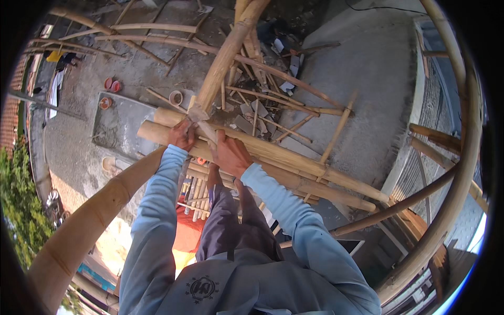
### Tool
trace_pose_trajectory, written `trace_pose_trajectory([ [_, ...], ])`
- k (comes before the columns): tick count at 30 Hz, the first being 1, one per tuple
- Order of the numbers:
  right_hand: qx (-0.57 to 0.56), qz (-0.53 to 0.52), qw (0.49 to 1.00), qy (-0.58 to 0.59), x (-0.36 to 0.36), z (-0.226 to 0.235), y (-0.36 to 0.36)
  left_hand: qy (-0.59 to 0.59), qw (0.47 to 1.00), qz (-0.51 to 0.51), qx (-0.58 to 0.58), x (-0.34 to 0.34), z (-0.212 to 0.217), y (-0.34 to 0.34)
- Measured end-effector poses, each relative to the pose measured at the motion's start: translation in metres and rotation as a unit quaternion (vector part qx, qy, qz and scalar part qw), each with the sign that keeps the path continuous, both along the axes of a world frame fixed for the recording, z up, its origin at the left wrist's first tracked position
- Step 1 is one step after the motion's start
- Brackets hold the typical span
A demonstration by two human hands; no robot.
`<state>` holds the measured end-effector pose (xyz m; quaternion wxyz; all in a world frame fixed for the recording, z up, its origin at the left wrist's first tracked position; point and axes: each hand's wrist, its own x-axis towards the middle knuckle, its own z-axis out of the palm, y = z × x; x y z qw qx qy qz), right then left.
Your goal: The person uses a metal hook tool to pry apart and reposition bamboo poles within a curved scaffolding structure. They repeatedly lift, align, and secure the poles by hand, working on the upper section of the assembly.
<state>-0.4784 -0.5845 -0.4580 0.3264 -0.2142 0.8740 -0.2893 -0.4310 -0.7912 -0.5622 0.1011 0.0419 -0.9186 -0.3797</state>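
My left hand (182, 135) is closed at the joint where several bamboo poles meet. What its fingers hold there is hidden. Close beside it, my right hand (233, 154) grips a short pale wooden stick (208, 131) that slants up to the joint. A thick upright bamboo pole (223, 63) rises from there toward the top of the view. Two thick horizontal bamboo poles (294, 151) run side by side past my hands to the right. Another bamboo pole (100, 210) comes in from the lower left and ends near my left wrist.
Far below lies a grey concrete floor (357, 94) with broken tiles and loose sticks (252, 118). Buckets (176, 97) stand down there near a shallow rectangular slab (126, 123). A curved bamboo pole (462, 184) borders the right side. A person in yellow (54, 55) is far left.
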Motion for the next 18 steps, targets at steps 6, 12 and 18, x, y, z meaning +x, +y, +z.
trace_pose_trajectory([
  [6,-0.119,-0.039,0.983,0.133,0.028,-0.012,-0.010,-0.053,0.990,-0.017,0.129,0.033,-0.060,-0.031],
  [12,-0.076,-0.149,0.986,0.026,0.025,0.013,0.051,-0.023,0.998,-0.050,0.023,0.013,-0.037,-0.023],
  [18,0.071,-0.226,0.967,0.089,0.001,-0.028,0.199,0.038,0.995,-0.019,-0.087,0.021,-0.070,-0.045],
])
